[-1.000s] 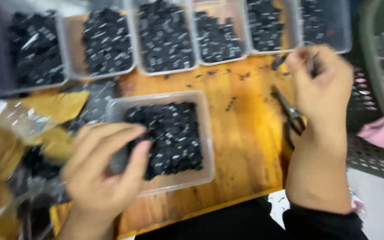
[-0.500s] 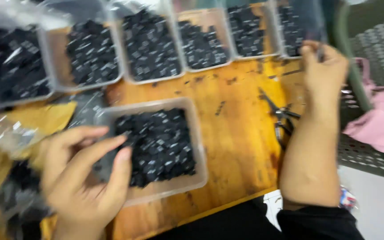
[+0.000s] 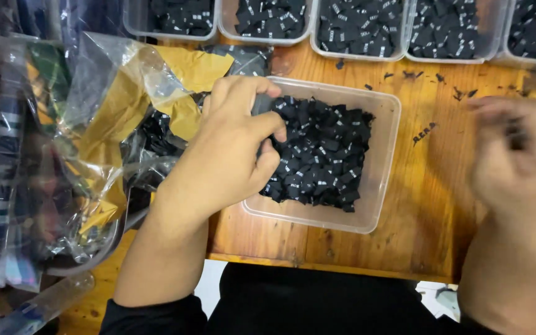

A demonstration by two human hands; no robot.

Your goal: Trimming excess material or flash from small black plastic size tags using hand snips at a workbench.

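A: Where is the left hand point(image 3: 234, 139) placed?

B: It is laid over the left edge of the clear plastic tray point(image 3: 381, 177) at the centre of the frame. The fingers are curled and pressed together on the small black labels point(image 3: 324, 155) heaped inside; a few seem to be pinched under the thumb, though that is hidden by the hand.

A: And the right hand point(image 3: 516, 155)?

B: It is held above the desk point(image 3: 429, 205) at the right of the frame, heavily blurred. Whether it is spread or closed cannot be told.

A: What could go wrong from here?

B: The tray could be pushed or tipped by the weight on its wall, and labels would be scattered. Some could be dropped between tray and bags, since loose bits point(image 3: 424, 131) are already strewn on the wood at upper right.

A: The surface and the room?

B: A worn orange-brown wooden desk is seen. A row of similar bins point(image 3: 361, 28), filled with black labels, is lined along the top of the frame. Crumpled clear plastic bags point(image 3: 88, 142) with yellow paper are piled at the left.
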